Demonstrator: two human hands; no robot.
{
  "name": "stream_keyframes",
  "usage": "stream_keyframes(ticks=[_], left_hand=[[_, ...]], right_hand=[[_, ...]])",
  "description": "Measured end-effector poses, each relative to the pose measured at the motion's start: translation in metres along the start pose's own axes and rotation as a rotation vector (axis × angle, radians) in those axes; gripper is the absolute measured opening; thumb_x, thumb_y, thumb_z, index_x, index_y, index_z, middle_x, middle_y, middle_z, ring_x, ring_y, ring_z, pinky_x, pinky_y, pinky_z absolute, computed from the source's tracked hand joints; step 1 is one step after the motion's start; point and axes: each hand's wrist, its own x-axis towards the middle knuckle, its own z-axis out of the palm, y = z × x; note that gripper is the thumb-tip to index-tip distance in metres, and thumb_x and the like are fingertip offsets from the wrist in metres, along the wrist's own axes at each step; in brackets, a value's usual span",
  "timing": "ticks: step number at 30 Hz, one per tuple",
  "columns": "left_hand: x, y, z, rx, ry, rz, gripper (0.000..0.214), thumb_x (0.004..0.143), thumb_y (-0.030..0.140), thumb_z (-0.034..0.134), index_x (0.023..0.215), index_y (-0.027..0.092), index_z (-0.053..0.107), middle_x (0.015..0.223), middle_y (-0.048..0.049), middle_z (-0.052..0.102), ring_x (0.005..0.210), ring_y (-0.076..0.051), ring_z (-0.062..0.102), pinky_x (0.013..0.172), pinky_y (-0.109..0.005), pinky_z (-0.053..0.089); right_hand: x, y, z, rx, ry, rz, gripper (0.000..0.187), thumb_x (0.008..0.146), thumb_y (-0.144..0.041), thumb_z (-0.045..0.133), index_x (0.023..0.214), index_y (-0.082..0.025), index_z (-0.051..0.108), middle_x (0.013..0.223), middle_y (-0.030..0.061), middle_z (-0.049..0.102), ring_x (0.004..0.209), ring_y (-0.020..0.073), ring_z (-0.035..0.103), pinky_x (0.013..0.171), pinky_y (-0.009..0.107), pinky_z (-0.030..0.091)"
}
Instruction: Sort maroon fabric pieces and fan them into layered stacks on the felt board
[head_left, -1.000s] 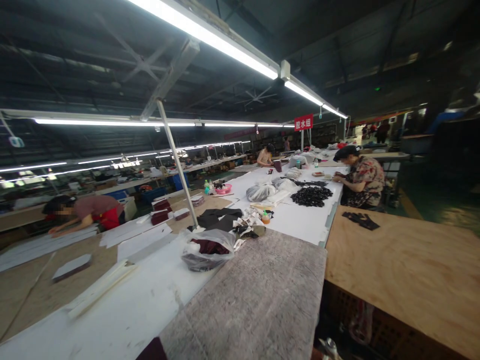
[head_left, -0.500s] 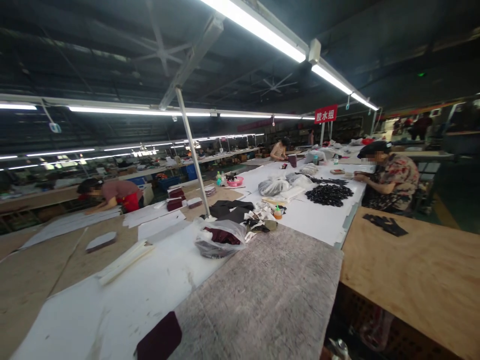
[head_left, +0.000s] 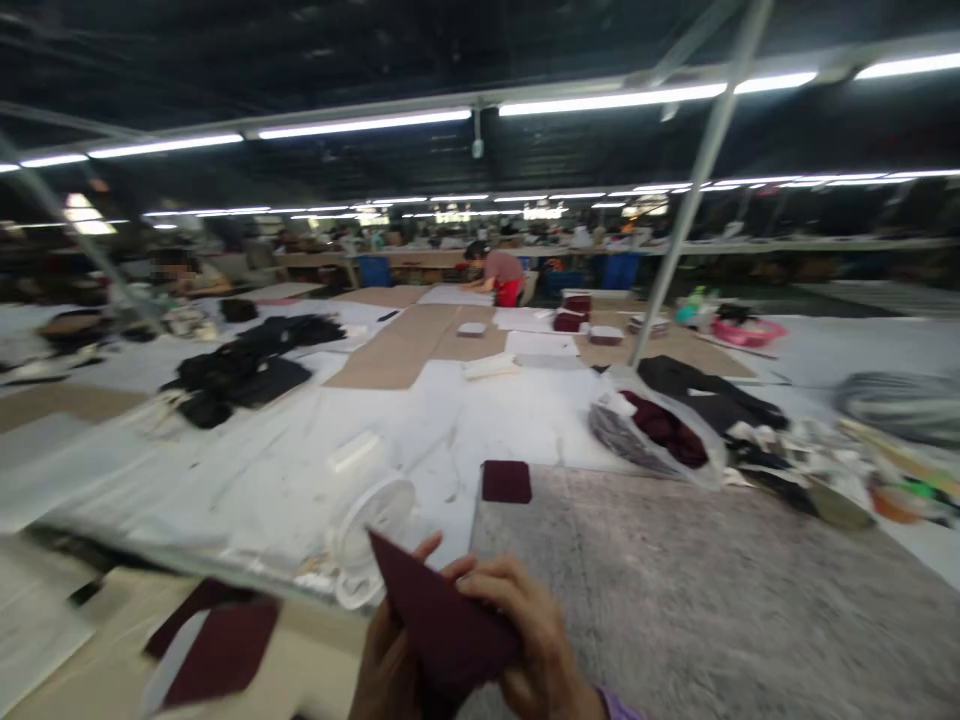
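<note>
A dark maroon fabric piece [head_left: 442, 625] is held up between my two hands at the bottom middle, one pointed corner rising to the left. My left hand [head_left: 388, 655] grips its left side from behind, partly hidden by it. On the right edge, my right hand [head_left: 536, 625] has its fingers curled over the piece. A smaller maroon piece [head_left: 506, 482] lies flat beyond them, at the corner of the grey mottled board [head_left: 675, 570]. More maroon pieces [head_left: 225, 650], one with a pale layer, rest at the lower left. A round white plastic object [head_left: 379, 520] sits beyond my left hand.
A clear bag with maroon material [head_left: 667, 430] stands beyond the board, near a slanted metal post [head_left: 694, 200]. Black cloth [head_left: 240, 365] lies to the left. A pink basin [head_left: 746, 330] is at the right. Another person [head_left: 502, 272] bends over the far table.
The view has swung left and down. Both my hands, not visible before, now show with a maroon fabric piece in them. The maroon piece on the board appears farther off.
</note>
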Motion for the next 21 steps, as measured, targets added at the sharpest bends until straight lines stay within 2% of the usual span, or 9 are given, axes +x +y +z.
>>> stream_keyframes(ticks=[2,3,5,7,9,12,16,18,21], left_hand=[[0.000,0.000,-0.001,-0.126,0.020,-0.188,0.049,0.091,0.048,0.035,0.117,0.015,0.060,0.087,-0.0098,0.070,0.087,-0.026,0.066,0.084,-0.042,0.052],[0.001,0.001,-0.002,-0.384,-0.031,-0.359,0.048,0.088,0.047,0.043,0.117,0.013,0.060,0.090,-0.0119,0.071,0.089,-0.027,0.066,0.087,-0.043,0.051],[0.004,0.006,-0.005,-0.778,-0.062,-0.578,0.045,0.084,0.043,0.054,0.116,0.013,0.060,0.100,-0.0135,0.069,0.093,-0.028,0.065,0.089,-0.044,0.049],[0.003,0.010,-0.011,-1.000,-0.046,-0.678,0.042,0.080,0.038,0.061,0.115,0.014,0.061,0.107,-0.0133,0.067,0.097,-0.027,0.063,0.091,-0.042,0.048],[0.000,0.011,-0.017,-1.041,-0.016,-0.687,0.041,0.080,0.036,0.062,0.114,0.014,0.061,0.109,-0.0128,0.067,0.100,-0.027,0.062,0.091,-0.041,0.048],[-0.005,0.005,-0.026,-0.977,0.012,-0.645,0.041,0.081,0.036,0.060,0.116,0.013,0.060,0.112,-0.0120,0.066,0.105,-0.027,0.060,0.094,-0.040,0.046],[-0.012,-0.007,-0.031,-0.694,0.088,-0.573,0.040,0.078,0.036,0.063,0.113,0.015,0.063,0.110,-0.0095,0.067,0.109,-0.027,0.057,0.099,-0.037,0.041],[-0.017,-0.011,-0.031,-0.605,0.151,-0.544,0.037,0.075,0.034,0.066,0.108,0.017,0.066,0.111,-0.0079,0.067,0.112,-0.027,0.055,0.101,-0.034,0.039],[-0.024,-0.015,-0.031,-0.723,0.180,-0.557,0.035,0.075,0.034,0.066,0.106,0.019,0.067,0.110,-0.0074,0.067,0.114,-0.026,0.054,0.102,-0.032,0.039]], right_hand=[[0.005,0.003,0.007,0.209,0.020,0.283,0.018,0.079,-0.023,0.060,0.095,-0.019,0.065,0.091,0.0044,0.067,0.085,0.0211,0.062,0.074,0.031,0.051],[0.008,0.003,0.010,0.307,0.037,0.453,0.017,0.077,-0.025,0.062,0.092,-0.018,0.065,0.088,0.0043,0.068,0.084,0.0222,0.063,0.073,0.031,0.051],[0.012,0.000,0.014,0.446,0.062,0.699,0.025,0.075,-0.035,0.066,0.092,-0.017,0.066,0.085,0.0057,0.069,0.083,0.0247,0.064,0.072,0.033,0.052],[0.014,-0.005,0.018,0.529,0.060,0.807,0.036,0.072,-0.044,0.069,0.092,-0.014,0.067,0.084,0.0080,0.070,0.082,0.0270,0.065,0.072,0.036,0.053],[0.015,-0.008,0.023,0.564,0.051,0.861,0.041,0.070,-0.048,0.070,0.091,-0.013,0.068,0.082,0.0092,0.070,0.082,0.0279,0.065,0.073,0.037,0.053],[0.015,-0.007,0.032,0.576,0.035,0.853,0.043,0.071,-0.049,0.070,0.095,-0.014,0.067,0.086,0.0093,0.070,0.082,0.0270,0.066,0.075,0.038,0.053],[0.009,0.003,0.042,0.459,0.005,0.760,0.040,0.076,-0.046,0.064,0.101,-0.015,0.065,0.089,0.0088,0.070,0.081,0.0263,0.066,0.072,0.038,0.054],[0.006,0.009,0.044,0.258,0.015,0.559,0.029,0.078,-0.038,0.062,0.097,-0.017,0.067,0.088,0.0076,0.069,0.082,0.0249,0.065,0.073,0.036,0.053],[0.003,0.016,0.044,-0.010,0.029,0.113,0.019,0.077,-0.021,0.057,0.093,-0.022,0.069,0.088,0.0058,0.066,0.082,0.0213,0.063,0.072,0.031,0.052]])
